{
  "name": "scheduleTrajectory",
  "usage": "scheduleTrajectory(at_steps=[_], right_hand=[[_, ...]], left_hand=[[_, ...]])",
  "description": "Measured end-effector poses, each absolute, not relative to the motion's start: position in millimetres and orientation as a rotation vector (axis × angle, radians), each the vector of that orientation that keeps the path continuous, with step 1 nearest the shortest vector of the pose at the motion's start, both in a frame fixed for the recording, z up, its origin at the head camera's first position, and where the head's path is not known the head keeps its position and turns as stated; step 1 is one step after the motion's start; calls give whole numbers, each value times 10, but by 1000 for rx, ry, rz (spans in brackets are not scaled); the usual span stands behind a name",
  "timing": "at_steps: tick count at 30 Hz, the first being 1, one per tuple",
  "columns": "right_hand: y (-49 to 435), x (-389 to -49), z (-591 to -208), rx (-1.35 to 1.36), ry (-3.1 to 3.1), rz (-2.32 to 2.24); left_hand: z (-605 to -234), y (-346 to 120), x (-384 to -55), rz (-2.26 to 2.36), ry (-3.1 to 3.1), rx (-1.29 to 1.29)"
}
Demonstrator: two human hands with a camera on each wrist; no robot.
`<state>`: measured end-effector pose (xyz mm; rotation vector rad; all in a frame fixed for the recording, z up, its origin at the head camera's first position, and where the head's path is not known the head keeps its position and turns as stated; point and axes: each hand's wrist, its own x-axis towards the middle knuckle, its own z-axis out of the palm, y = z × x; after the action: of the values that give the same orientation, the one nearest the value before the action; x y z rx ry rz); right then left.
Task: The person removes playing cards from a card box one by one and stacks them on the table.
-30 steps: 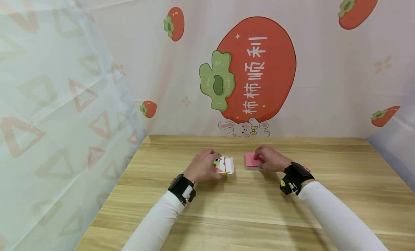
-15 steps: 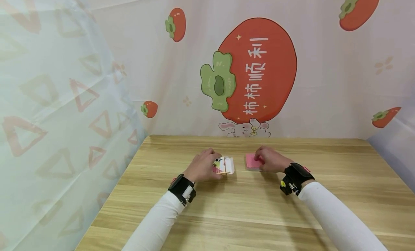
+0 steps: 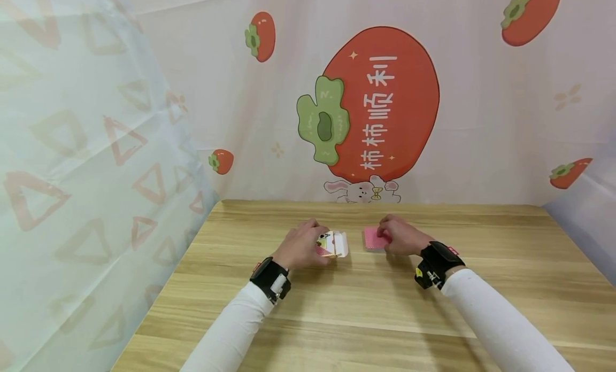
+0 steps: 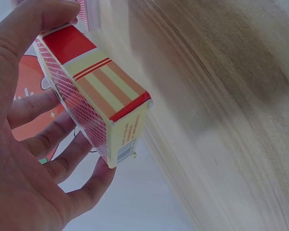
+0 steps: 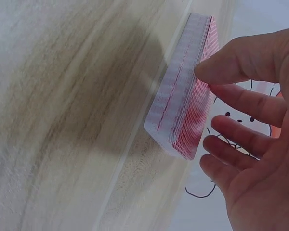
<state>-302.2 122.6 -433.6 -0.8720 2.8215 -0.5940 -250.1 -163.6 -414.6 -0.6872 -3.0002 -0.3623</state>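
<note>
In the head view, my left hand (image 3: 299, 246) holds a playing-card box (image 3: 331, 243) near the table's far side. The box's end flap stands out to the right. The left wrist view shows my thumb at one edge of the box (image 4: 94, 79) and fingertips along its red-patterned face. A short gap to the right, a deck of playing cards (image 3: 372, 239) lies back-side up on the table. My right hand (image 3: 403, 237) pinches the deck's edge; in the right wrist view, thumb and index finger meet the deck (image 5: 195, 115) while the other fingers stay apart from it.
The wooden table (image 3: 366, 318) spreads toward the viewer and to both sides. Behind it hangs a white cloth (image 3: 274, 105) with persimmon prints; another cloth (image 3: 86, 163) closes the left side. Black camera bands sit on both wrists.
</note>
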Motion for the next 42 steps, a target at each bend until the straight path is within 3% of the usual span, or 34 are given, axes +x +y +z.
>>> scheduleTrajectory(at_steps=[14, 26, 42], right_hand=[[1005, -2843, -4267, -936, 2957, -893], [678, -2626, -4166, -1187, 2885, -1103], [543, -2625, -4255, -843, 2936, -1059]], left_hand=[[-4112, -1546, -2529, -344, -2964, -739], [-4069, -1472, -2530, -316, -2950, -783], [-4065, -1448, -2536, -315, -2938, -792]])
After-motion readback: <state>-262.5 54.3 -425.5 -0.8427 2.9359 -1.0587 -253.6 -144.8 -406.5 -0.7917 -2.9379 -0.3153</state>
